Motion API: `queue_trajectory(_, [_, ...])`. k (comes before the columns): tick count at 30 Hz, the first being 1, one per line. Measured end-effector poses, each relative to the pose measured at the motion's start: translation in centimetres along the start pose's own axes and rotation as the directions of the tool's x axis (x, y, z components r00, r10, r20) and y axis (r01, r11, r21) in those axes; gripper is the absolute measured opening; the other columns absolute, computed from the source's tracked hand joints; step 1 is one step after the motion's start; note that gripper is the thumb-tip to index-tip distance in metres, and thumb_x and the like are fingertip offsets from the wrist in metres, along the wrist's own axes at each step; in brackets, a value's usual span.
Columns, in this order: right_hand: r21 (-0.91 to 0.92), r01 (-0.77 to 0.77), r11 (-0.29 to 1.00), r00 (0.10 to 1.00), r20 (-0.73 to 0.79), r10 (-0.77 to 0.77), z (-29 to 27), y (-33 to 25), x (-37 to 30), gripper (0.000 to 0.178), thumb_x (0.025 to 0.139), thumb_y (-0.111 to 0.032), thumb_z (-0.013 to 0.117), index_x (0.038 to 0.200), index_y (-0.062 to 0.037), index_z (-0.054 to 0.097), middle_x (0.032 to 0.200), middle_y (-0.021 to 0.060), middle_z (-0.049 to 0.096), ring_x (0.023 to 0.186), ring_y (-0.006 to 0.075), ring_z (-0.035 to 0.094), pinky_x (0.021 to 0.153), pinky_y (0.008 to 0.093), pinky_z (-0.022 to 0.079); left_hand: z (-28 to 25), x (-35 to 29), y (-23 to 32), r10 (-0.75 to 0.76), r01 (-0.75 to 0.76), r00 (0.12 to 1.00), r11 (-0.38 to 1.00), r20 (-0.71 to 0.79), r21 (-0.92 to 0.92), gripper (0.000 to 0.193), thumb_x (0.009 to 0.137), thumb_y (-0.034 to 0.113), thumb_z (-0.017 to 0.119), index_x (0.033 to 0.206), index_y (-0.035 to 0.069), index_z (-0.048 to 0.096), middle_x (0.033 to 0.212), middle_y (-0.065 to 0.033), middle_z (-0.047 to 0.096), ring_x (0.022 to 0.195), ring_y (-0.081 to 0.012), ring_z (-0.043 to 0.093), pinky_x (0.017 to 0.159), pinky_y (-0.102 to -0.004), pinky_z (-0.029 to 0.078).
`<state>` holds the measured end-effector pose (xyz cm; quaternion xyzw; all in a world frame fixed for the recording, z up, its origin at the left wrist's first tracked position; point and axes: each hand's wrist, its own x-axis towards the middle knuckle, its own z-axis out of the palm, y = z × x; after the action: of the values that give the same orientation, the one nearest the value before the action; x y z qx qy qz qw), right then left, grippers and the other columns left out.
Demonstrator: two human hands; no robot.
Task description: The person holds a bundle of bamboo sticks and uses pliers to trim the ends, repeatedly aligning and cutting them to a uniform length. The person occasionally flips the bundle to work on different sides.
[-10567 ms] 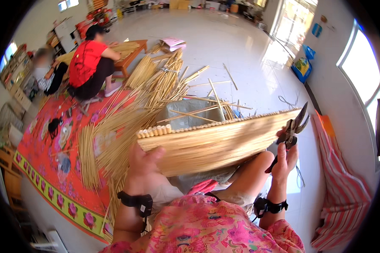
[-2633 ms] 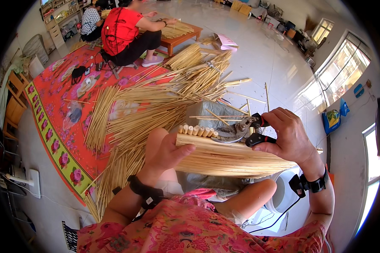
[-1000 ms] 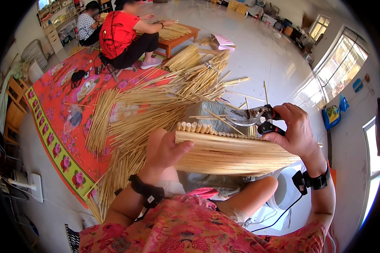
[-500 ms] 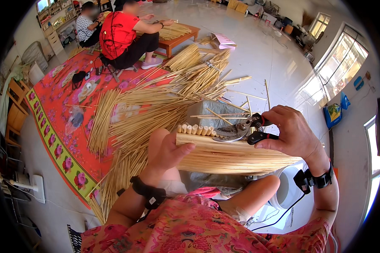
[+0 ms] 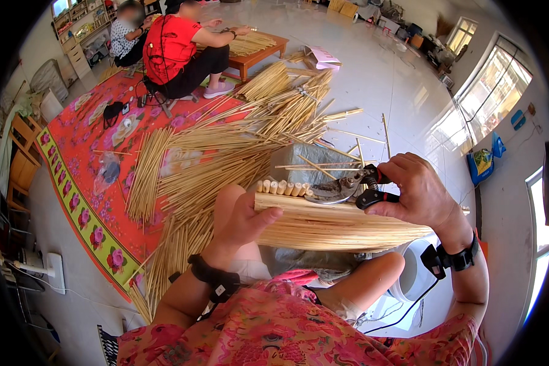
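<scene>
Panel of pale stalks [image 5: 348, 227], held before the knees, its protruding stalk ends taller at left; probably light, stiff along the stalks, rather slippery, and best gripped by its ends. The left hand [image 5: 241, 221] pinches the left end, thumb in front. The right hand [image 5: 419, 192] clasps pruning shears [image 5: 343, 186] at the upper edge. Beyond: grey block [image 5: 296, 160], loose stalks [image 5: 216, 149], red floral mat [image 5: 79, 165].

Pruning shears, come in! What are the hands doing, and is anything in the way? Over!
Right hand gripping pruning shears, blades at the protruding stalk ends. Left hand holding the stalk panel by its left end. Possible snag: loose stalks just beyond the blades.
</scene>
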<state>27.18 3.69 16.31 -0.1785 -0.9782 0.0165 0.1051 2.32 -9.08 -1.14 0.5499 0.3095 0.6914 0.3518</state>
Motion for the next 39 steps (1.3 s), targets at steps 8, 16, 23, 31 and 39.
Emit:
queue_trajectory(8, [-0.167,0.106,0.980,0.988,-0.097,-0.124,0.8,0.5,-0.5,0.055,0.069,-0.055,0.072,0.072,-0.0022,0.057,0.059,0.0097,0.050,0.056,0.0304,0.054,0.055,0.0380,0.044,-0.3,0.1,-0.4,-0.107,0.108,0.993,0.994,-0.044,0.007,0.039,0.090,0.023,0.065,0.119,-0.002,0.055,0.105,-0.0035,0.063,0.094,-0.0097,0.056,0.084,-0.0266,0.045])
queue_trajectory(16, [-0.181,0.035,0.983,0.991,-0.120,-0.058,0.8,0.7,-1.6,0.054,0.068,-0.053,0.074,0.077,-0.0025,0.059,0.065,0.0114,0.053,0.060,0.0317,0.055,0.059,0.0383,0.044,-0.4,0.2,-0.8,-0.133,0.134,0.989,0.991,-0.061,0.008,0.036,0.091,0.022,0.063,0.117,-0.002,0.057,0.104,-0.0033,0.064,0.095,-0.0091,0.054,0.085,-0.0266,0.045])
queue_trajectory(23, [0.033,-0.076,0.997,0.981,-0.179,0.081,0.4,0.8,-2.1,0.057,0.067,-0.051,0.076,0.089,-0.0001,0.061,0.076,0.0133,0.059,0.070,0.0342,0.056,0.067,0.0396,0.046,-0.4,0.0,-1.4,-0.107,0.109,0.993,0.994,-0.058,0.021,0.036,0.091,0.023,0.063,0.117,-0.002,0.057,0.104,-0.0038,0.065,0.095,-0.0096,0.056,0.084,-0.0264,0.045])
queue_trajectory(31, [0.083,-0.063,0.995,0.990,-0.119,0.073,1.0,0.0,-0.7,0.060,0.070,-0.053,0.074,0.095,0.0010,0.062,0.078,0.0128,0.060,0.073,0.0335,0.058,0.068,0.0401,0.047,-0.6,-0.2,-1.0,-0.120,0.129,0.989,0.985,-0.081,0.118,0.033,0.090,0.026,0.064,0.107,-0.002,0.064,0.092,-0.0026,0.068,0.084,-0.0074,0.058,0.076,-0.0245,0.047])
queue_trajectory(39, [0.001,0.010,1.000,0.993,-0.118,-0.010,0.9,-0.2,0.4,0.064,0.069,-0.056,0.072,0.096,0.0019,0.062,0.076,0.0136,0.059,0.071,0.0335,0.058,0.066,0.0399,0.046,-0.4,-0.3,-0.6,-0.145,0.148,0.988,0.987,-0.055,0.063,0.039,0.089,0.028,0.065,0.113,-0.003,0.057,0.101,-0.0036,0.064,0.093,-0.0092,0.056,0.082,-0.0262,0.045])
